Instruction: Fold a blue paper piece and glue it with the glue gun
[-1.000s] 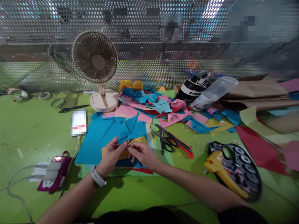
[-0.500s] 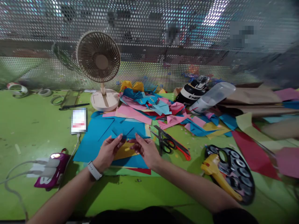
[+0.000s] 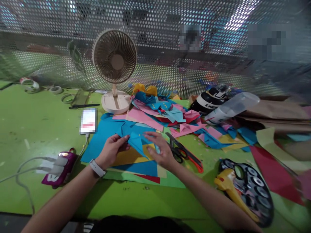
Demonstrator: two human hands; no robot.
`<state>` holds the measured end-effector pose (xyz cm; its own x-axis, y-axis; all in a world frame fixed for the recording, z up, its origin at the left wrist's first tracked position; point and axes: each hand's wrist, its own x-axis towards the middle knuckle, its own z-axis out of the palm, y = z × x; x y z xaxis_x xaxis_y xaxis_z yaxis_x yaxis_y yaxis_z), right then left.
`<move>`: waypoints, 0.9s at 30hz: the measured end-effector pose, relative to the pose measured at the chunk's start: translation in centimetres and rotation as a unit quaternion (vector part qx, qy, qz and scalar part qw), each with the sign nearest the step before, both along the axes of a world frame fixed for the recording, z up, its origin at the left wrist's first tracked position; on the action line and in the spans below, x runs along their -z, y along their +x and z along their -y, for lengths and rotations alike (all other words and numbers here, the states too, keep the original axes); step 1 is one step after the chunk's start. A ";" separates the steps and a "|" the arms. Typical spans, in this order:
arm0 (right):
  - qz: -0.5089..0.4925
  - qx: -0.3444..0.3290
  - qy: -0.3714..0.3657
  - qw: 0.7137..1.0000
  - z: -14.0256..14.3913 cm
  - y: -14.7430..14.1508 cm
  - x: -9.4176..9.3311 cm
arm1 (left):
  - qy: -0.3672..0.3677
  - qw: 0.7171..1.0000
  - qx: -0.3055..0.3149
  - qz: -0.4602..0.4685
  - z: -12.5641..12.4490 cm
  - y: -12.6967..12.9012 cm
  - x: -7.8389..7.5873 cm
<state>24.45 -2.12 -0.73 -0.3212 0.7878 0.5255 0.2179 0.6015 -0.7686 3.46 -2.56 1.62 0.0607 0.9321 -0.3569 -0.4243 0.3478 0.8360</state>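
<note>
My left hand point(image 3: 111, 150) pinches a folded piece of blue paper point(image 3: 136, 144) between thumb and fingers. A pointed end of the paper slants down to the right. Just right of it, my right hand point(image 3: 160, 150) has its fingers apart and holds nothing. Beneath both hands lie sheets of coloured paper, among them a large blue sheet point(image 3: 93, 147) and a yellow sheet point(image 3: 128, 157). Beside my right hand rest black-handled scissors point(image 3: 178, 153) and an orange utility knife point(image 3: 194, 158), partly hidden by that hand.
A fan point(image 3: 115, 61) stands behind a heap of folded and cut paper point(image 3: 167, 111). Farther right lie a black bottle point(image 3: 209, 100) and a clear-topped bottle point(image 3: 230, 108). A yellow glue gun point(image 3: 234, 191) sits on a black tray point(image 3: 266, 202). A phone point(image 3: 88, 121) and purple power strip point(image 3: 59, 168) are left.
My right hand has let go of the blue paper and moved right, its fingers spreading. The paper has turned in my left hand. The camera view has shifted slightly left.
</note>
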 end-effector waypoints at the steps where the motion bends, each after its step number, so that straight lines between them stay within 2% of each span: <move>1: 0.080 -0.024 0.087 0.993 -0.1 0.2 -0.3 | -0.004 1.000 0.023 -0.006 0.1 0.1 0.0; 2: 0.147 -0.051 0.157 0.975 -0.2 0.2 -0.5 | -0.005 0.999 0.041 -0.006 0.2 0.2 0.0; 4: 0.228 -0.092 0.245 0.938 -0.1 0.1 -0.8 | -0.008 0.998 0.065 0.007 0.5 0.5 0.0; 6: 0.261 -0.096 0.281 0.919 0.2 0.0 -0.7 | -0.013 0.996 0.080 0.022 0.7 0.7 0.1; 9: 0.288 -0.076 0.294 0.908 0.4 0.1 -0.5 | -0.034 0.992 0.116 0.021 1.0 0.8 0.3; 12: 0.300 -0.077 0.280 0.909 0.4 0.4 -0.5 | -0.045 0.990 0.137 0.011 1.0 0.7 0.4; 17: 0.281 -0.122 0.224 0.925 0.1 0.4 -0.6 | -0.015 0.990 0.137 0.011 0.7 0.4 0.6; 23: 0.191 -0.156 0.159 0.956 -0.2 0.3 -0.4 | -0.016 0.989 0.146 -0.004 0.5 0.3 0.8; 27: 0.141 -0.171 0.090 0.971 -0.4 0.2 0.0 | -0.027 0.988 0.149 0.003 0.6 0.4 0.7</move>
<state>24.69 -1.71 -0.71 -0.6985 0.5137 0.4983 0.1687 0.7948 -0.5829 3.89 -3.20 0.92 0.3331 0.8522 -0.4035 -0.3016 0.5018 0.8107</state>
